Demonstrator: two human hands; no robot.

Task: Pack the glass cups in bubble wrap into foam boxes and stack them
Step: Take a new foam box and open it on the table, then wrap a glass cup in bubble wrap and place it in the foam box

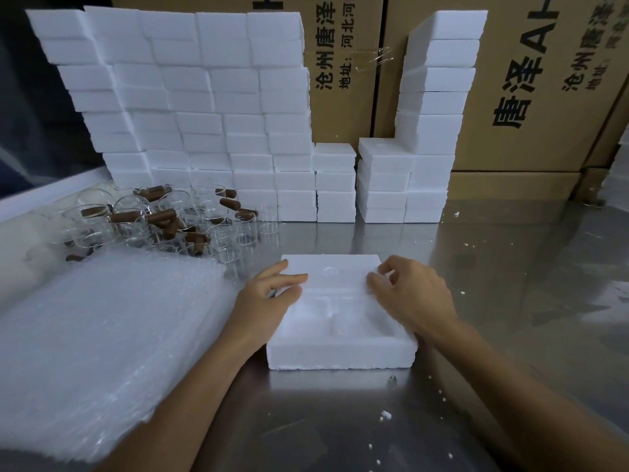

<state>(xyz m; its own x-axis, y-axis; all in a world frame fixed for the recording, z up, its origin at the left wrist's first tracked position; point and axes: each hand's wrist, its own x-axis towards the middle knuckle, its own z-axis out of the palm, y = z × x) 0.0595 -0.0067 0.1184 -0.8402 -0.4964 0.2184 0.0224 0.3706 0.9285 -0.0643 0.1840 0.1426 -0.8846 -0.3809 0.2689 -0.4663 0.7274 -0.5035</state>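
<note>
White foam box [342, 349] flat on table; glass cups [190, 221] heaped far-left.

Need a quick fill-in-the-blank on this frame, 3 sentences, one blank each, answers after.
1. Both hands, left hand and right hand, rest on an open ____ box on the metal table.
2. The stack of bubble wrap lies on the person's ____ side.
3. The glass cups in the pile have ____ handles.

Answers: foam; left; brown
</note>
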